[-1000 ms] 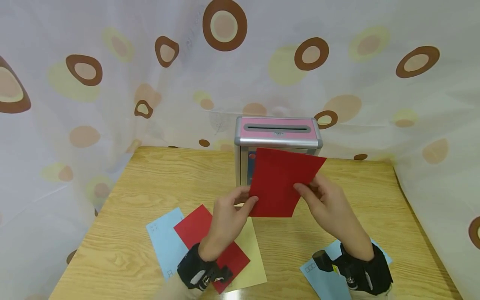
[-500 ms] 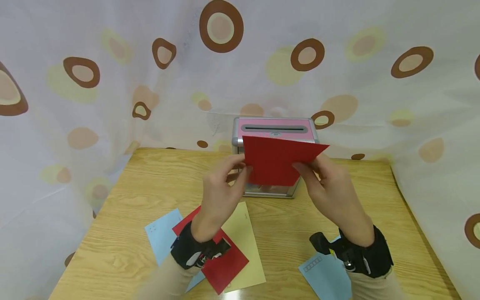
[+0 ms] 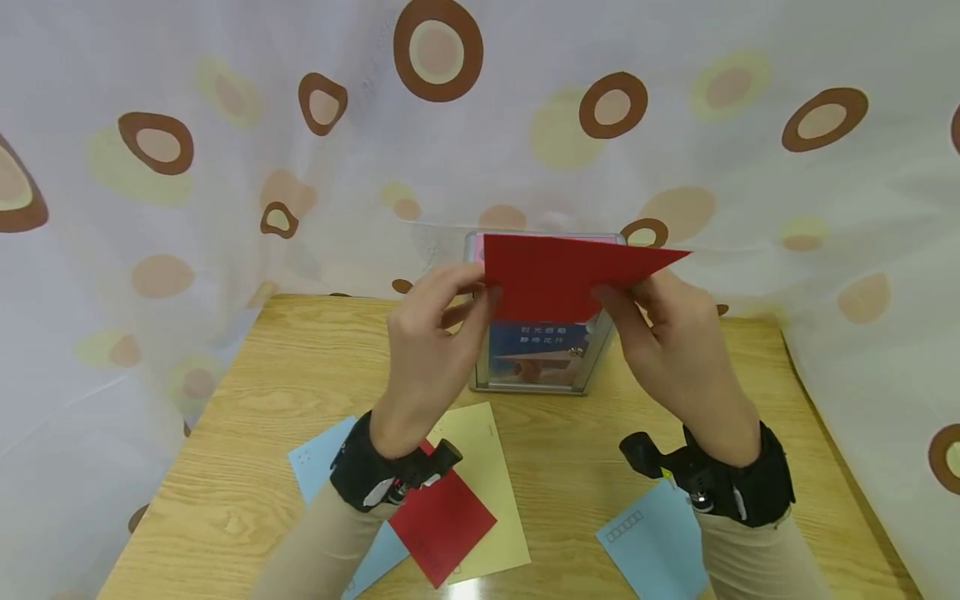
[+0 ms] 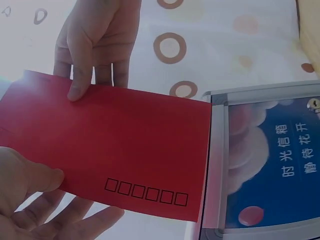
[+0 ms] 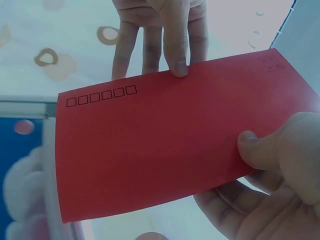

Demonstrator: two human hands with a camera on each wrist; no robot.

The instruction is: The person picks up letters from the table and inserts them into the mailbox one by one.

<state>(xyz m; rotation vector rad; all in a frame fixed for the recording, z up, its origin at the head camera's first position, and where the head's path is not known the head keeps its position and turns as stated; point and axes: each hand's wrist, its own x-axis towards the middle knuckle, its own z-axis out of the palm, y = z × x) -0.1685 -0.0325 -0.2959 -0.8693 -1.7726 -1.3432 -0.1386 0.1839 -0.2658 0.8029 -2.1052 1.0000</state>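
A red envelope [image 3: 547,279] is held up by both hands in front of the upper part of a silver-framed letter box [image 3: 536,354]. My left hand [image 3: 431,354] pinches its left edge between thumb and fingers. On the opposite edge, my right hand [image 3: 675,354] pinches it the same way. Both wrist views show the thumbs lying on the printed face, which has a row of small squares. In the head view the envelope tilts away and covers most of the box's pink top, so the slot is hidden. The left wrist view shows the envelope's leading end [image 4: 200,160] close by the box's frame; contact is unclear.
On the wooden table [image 3: 247,500], another red envelope [image 3: 450,525] overlaps a yellow envelope [image 3: 495,492] and blue paper [image 3: 311,458] at the left. A blue envelope [image 3: 652,533] lies beneath the right forearm. A patterned cloth [image 3: 480,150] hangs behind the box.
Both hands have raised the red envelope and moved it forward, from in front of the box's face to its top. Its far edge has tipped away, and the slot has become covered.
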